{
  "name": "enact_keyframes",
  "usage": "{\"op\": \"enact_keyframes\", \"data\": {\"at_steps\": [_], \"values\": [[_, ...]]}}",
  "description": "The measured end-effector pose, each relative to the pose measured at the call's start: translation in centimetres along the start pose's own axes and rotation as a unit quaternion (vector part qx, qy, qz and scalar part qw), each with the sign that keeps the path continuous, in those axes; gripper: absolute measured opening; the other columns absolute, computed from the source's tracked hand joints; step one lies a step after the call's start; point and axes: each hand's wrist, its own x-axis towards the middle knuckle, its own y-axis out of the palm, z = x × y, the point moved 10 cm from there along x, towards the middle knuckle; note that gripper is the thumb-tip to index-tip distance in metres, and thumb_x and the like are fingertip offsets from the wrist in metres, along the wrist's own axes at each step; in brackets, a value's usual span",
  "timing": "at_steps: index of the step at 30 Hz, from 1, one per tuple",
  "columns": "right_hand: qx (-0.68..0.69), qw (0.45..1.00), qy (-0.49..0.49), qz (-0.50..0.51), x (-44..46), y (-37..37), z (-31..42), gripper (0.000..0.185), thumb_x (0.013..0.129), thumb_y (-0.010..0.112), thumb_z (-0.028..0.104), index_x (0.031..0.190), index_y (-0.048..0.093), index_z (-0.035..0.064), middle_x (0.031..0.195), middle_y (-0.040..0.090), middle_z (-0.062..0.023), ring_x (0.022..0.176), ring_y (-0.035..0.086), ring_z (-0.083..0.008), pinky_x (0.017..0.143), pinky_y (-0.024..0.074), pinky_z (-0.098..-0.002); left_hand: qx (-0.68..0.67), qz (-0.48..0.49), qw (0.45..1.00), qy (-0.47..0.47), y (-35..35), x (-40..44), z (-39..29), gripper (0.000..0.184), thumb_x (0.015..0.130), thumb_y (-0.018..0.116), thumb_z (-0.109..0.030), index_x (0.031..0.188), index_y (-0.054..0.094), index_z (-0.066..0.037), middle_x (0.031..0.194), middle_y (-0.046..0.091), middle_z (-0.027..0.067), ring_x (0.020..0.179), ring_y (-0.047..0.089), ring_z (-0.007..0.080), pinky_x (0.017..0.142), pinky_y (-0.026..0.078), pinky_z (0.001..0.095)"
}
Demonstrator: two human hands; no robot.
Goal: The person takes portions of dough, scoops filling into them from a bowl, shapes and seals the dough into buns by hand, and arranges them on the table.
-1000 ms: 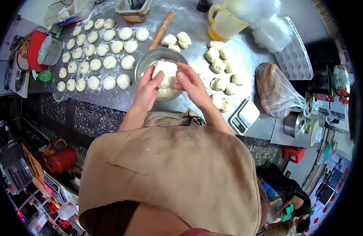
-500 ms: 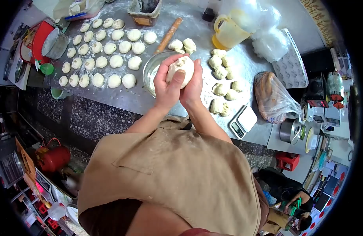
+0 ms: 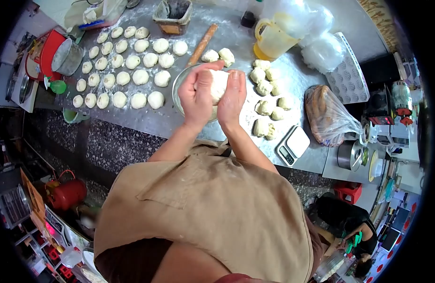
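Observation:
Between my two palms I hold a pale dough ball [image 3: 219,86], above the rim of a bowl [image 3: 176,94]. My left hand [image 3: 197,96] wraps its left side, thumb on top. My right hand [image 3: 231,100] presses from the other side, its thumb also on the dough. Most of the fingers are hidden behind the ball. Rows of round dough pieces [image 3: 140,77] lie on the floured metal table [image 3: 128,115] to the left. Rougher dough lumps [image 3: 264,87] sit to the right, and two more dough lumps [image 3: 225,57] lie just beyond my hands.
A rolling pin [image 3: 203,45] lies beyond the bowl, near a lined container [image 3: 172,16]. Rightward are a yellowish jug [image 3: 275,38], a digital scale [image 3: 293,145] and a plastic bag of brown food [image 3: 323,115]. Another person [image 3: 342,214] is at lower right.
My hands have turned around the dough and closed in on it. Both thumbs now lie upright on it, where the left thumb lay across before.

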Motion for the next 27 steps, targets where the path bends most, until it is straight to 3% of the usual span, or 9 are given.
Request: {"op": "enact_keyframes", "data": {"at_steps": [5, 8, 10, 13, 15, 17, 21, 24, 27], "values": [[0.001, 1.000, -0.001, -0.009, 0.1, 0.1, -0.6, 0.026, 0.095, 0.036, 0.024, 0.081, 0.045, 0.0032, 0.075, 0.047, -0.0022, 0.069, 0.041, -0.0086, 0.064, 0.0383, -0.0252, -0.067, -0.088, 0.992, -0.060, -1.2, 0.2, 0.9, 0.027, 0.095, 0.039, -0.021, 0.088, 0.052, 0.001, 0.097, 0.061, 0.0186, 0.087, 0.060, 0.0219, 0.077, 0.049, 0.0326], [0.022, 0.999, 0.018, -0.020, 0.4, -0.4, -1.7, 0.028, 0.095, 0.034, 0.025, 0.082, 0.045, 0.0032, 0.075, 0.047, -0.0024, 0.070, 0.042, -0.0087, 0.064, 0.0387, -0.0254, -0.090, -0.053, 0.986, -0.133, -1.3, 0.3, 2.9, 0.031, 0.095, 0.039, -0.025, 0.104, 0.051, 0.002, 0.108, 0.057, 0.0185, 0.098, 0.056, 0.0223, 0.082, 0.048, 0.0328], [0.049, 0.997, 0.043, -0.030, 0.9, -0.6, -2.2, 0.028, 0.095, 0.034, 0.025, 0.082, 0.045, 0.0033, 0.076, 0.047, -0.0025, 0.070, 0.042, -0.0088, 0.065, 0.0389, -0.0255, -0.281, 0.035, 0.934, -0.215, 1.0, 0.0, 3.8, 0.046, 0.095, 0.035, -0.035, 0.124, 0.040, 0.000, 0.123, 0.048, 0.0168, 0.114, 0.046, 0.0228, 0.093, 0.040, 0.0351], [0.189, 0.971, 0.124, -0.081, 1.1, -1.3, -3.6, 0.031, 0.095, 0.033, 0.030, 0.090, 0.046, 0.0027, 0.085, 0.051, -0.0058, 0.077, 0.049, -0.0121, 0.071, 0.0429, -0.0279, -0.333, 0.025, 0.899, -0.282, 0.6, -1.8, 6.5, 0.053, 0.093, 0.041, -0.039, 0.129, 0.035, -0.001, 0.122, 0.048, 0.0154, 0.110, 0.048, 0.0194, 0.092, 0.038, 0.0312], [0.101, 0.990, 0.054, -0.079, 1.4, -2.0, -2.4, 0.032, 0.095, 0.033, 0.031, 0.094, 0.047, 0.0023, 0.087, 0.053, -0.0065, 0.078, 0.050, -0.0125, 0.072, 0.0438, -0.0287, 0.065, 0.039, 0.992, -0.101, -0.4, -1.8, 4.3, 0.049, 0.092, 0.040, -0.044, 0.113, 0.045, 0.001, 0.106, 0.056, 0.0128, 0.096, 0.055, 0.0219, 0.082, 0.041, 0.0313], [0.056, 0.995, 0.035, -0.069, 0.9, -2.4, -2.6, 0.033, 0.096, 0.033, 0.032, 0.094, 0.047, 0.0022, 0.087, 0.053, -0.0064, 0.078, 0.050, -0.0123, 0.072, 0.0438, -0.0284, 0.245, 0.033, 0.969, 0.025, -0.7, -1.1, 2.3, 0.039, 0.092, 0.043, -0.037, 0.093, 0.051, 0.001, 0.078, 0.058, 0.0140, 0.069, 0.056, 0.0255, 0.064, 0.043, 0.0342], [0.106, 0.990, 0.057, -0.072, 0.7, -2.2, -3.3, 0.029, 0.097, 0.033, 0.026, 0.086, 0.046, 0.0032, 0.080, 0.049, -0.0026, 0.074, 0.043, -0.0075, 0.067, 0.0398, -0.0236, 0.242, 0.016, 0.970, 0.028, -0.9, -0.5, 1.7, 0.034, 0.091, 0.045, -0.030, 0.081, 0.052, 0.001, 0.059, 0.052, 0.0146, 0.051, 0.050, 0.0285, 0.050, 0.039, 0.0354], [0.084, 0.994, 0.048, -0.057, 0.9, -2.2, -2.4, 0.028, 0.097, 0.034, 0.025, 0.085, 0.047, 0.0033, 0.077, 0.049, -0.0016, 0.072, 0.042, -0.0068, 0.065, 0.0397, -0.0239, 0.265, 0.038, 0.963, 0.018, -1.7, -1.5, 2.8, 0.039, 0.093, 0.041, -0.033, 0.094, 0.057, 0.002, 0.074, 0.058, 0.0034, 0.066, 0.052, 0.0133, 0.057, 0.042, 0.0282], [0.019, 0.999, -0.001, -0.041, 1.4, -2.8, -1.6, 0.031, 0.097, 0.034, 0.028, 0.079, 0.046, 0.0050, 0.073, 0.049, -0.0003, 0.068, 0.043, -0.0066, 0.063, 0.0395, -0.0233, 0.152, 0.074, 0.979, -0.112, -1.5, -1.2, 5.2, 0.033, 0.091, 0.045, -0.030, 0.084, 0.054, 0.001, 0.058, 0.051, 0.0064, 0.055, 0.049, 0.0143, 0.050, 0.038, 0.0286]]}}
